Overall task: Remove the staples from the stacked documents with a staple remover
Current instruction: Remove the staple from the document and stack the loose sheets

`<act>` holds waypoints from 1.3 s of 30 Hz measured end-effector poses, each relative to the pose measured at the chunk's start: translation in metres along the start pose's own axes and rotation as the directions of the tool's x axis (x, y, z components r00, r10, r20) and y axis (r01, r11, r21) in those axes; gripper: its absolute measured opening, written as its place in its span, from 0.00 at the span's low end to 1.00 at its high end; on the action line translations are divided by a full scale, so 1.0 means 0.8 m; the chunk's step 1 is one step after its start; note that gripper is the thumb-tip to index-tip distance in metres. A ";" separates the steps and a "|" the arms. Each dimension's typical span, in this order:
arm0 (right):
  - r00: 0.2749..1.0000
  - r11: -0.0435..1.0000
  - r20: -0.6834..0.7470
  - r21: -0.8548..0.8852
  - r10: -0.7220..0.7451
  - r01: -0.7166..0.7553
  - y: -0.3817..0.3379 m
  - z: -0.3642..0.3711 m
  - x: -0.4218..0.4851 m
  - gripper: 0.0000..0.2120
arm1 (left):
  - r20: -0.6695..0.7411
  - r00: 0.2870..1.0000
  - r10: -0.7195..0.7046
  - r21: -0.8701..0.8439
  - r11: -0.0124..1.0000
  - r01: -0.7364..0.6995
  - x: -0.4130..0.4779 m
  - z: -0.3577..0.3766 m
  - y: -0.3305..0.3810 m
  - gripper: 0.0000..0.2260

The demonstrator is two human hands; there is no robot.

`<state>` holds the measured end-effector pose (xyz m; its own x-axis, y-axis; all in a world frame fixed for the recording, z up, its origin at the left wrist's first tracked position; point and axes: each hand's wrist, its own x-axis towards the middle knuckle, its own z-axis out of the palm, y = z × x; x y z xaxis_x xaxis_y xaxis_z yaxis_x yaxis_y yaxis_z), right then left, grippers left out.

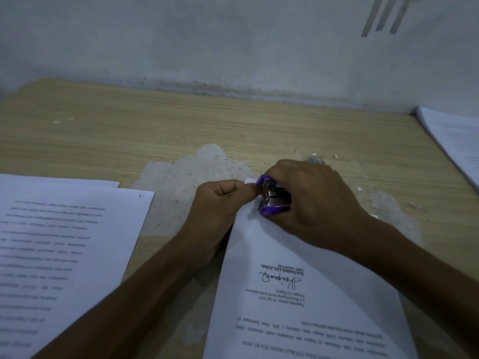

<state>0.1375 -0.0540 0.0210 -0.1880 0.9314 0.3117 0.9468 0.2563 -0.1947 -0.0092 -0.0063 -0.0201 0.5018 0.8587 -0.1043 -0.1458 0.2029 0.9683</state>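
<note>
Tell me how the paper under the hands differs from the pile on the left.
The signed document has its corner pinched by the left hand, with the staple remover in the right hand against it; the left pile lies untouched. The signed document shows a signature; the left pile shows dense text lines. Both are white printed sheets on the desk.

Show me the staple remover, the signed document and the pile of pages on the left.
staple remover [275, 199], head view, metal middle between purple grips.
signed document [280, 278], head view, on the signature.
left pile of pages [59, 244], head view, top sheet's printed text.
</note>
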 end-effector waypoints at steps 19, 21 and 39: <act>0.961 0.885 -0.155 0.443 0.231 -0.141 0.032 -0.012 0.004 0.10 | 0.019 0.996 -0.091 -0.005 0.996 0.091 0.002 -0.002 0.003 0.10; 0.928 0.826 -0.151 0.520 0.339 -0.218 0.047 -0.018 0.005 0.12 | 0.012 0.996 -0.091 -0.015 0.996 0.091 0.001 -0.001 0.004 0.09; 0.887 0.725 -0.067 0.606 0.456 -0.327 0.112 -0.041 0.004 0.08 | -0.063 0.998 0.003 0.132 0.991 0.006 0.001 0.002 -0.002 0.09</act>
<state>0.2299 -0.0365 0.0349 0.2824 0.9261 0.2502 0.5895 0.0382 -0.8069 -0.0074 -0.0068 -0.0213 0.4464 0.8873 -0.1159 -0.0292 0.1439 0.9892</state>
